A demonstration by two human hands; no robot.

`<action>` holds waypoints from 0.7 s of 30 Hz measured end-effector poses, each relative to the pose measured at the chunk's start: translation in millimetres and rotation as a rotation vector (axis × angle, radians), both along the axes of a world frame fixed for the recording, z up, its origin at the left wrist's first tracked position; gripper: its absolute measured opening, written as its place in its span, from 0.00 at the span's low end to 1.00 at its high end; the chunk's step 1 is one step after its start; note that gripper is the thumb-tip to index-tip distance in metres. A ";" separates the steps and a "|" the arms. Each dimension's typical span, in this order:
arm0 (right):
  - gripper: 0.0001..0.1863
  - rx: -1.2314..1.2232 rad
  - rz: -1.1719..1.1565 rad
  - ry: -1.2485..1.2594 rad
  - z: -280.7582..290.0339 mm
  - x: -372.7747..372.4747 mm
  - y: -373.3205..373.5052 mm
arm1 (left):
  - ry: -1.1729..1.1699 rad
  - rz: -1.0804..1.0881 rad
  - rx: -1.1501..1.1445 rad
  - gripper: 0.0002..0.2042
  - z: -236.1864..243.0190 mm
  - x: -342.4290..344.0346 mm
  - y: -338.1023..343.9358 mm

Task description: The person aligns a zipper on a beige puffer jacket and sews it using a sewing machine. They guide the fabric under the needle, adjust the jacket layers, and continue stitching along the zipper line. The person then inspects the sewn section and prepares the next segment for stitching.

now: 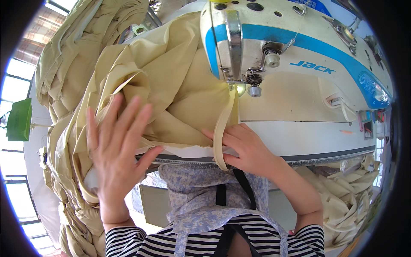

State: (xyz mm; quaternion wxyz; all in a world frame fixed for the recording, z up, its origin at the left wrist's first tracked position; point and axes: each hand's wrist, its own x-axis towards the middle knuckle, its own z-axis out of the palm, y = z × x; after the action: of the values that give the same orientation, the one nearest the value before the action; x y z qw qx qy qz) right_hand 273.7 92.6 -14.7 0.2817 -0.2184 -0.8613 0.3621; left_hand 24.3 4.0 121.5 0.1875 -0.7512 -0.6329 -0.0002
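A large piece of beige fabric (188, 103) lies under the needle area of a white and blue sewing machine (274, 47). From the needle, a narrow beige strip (219, 137) curves down toward me. My right hand (250, 150) is closed around this strip near the table's front edge, with its fingertips partly behind it. Over the fabric's left part, my left hand (122, 143) is open with fingers spread, slightly blurred. Nothing shows in its grasp, and whether it touches the cloth I cannot tell. The machine's small lamp (239, 89) glows beside the needle.
A ruler strip (299, 159) runs along the table's front edge. Heaped beige fabric (77, 60) hangs at the left, and another beige pile (346, 201) lies at the lower right. Small tools stand near the table's right end. A green box-like object (19, 120) is at far left.
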 end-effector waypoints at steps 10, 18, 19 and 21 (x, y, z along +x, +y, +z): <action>0.27 0.509 -0.006 0.004 21.8 -61.8 -54.1 | -1.106 -0.139 -0.349 0.10 -2.2 -62.0 -154.9; 0.04 0.563 0.240 0.060 19.9 -21.6 -90.1 | -0.584 1.227 0.143 0.17 -113.7 -189.8 -299.7; 0.03 0.588 0.170 0.055 16.7 -19.3 -94.5 | -0.910 1.234 0.250 0.18 -126.1 -199.9 -307.7; 0.04 0.509 0.197 -0.022 10.8 -13.7 -100.5 | -1.538 1.420 0.438 0.22 -148.7 -209.4 -309.6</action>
State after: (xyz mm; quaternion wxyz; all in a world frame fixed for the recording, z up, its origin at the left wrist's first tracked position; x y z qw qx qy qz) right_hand 260.0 -7.9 -3.9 0.2816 -0.0600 -0.9446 0.1574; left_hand -185.1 -305.6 -27.3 -0.1739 0.0413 -0.8598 -0.4784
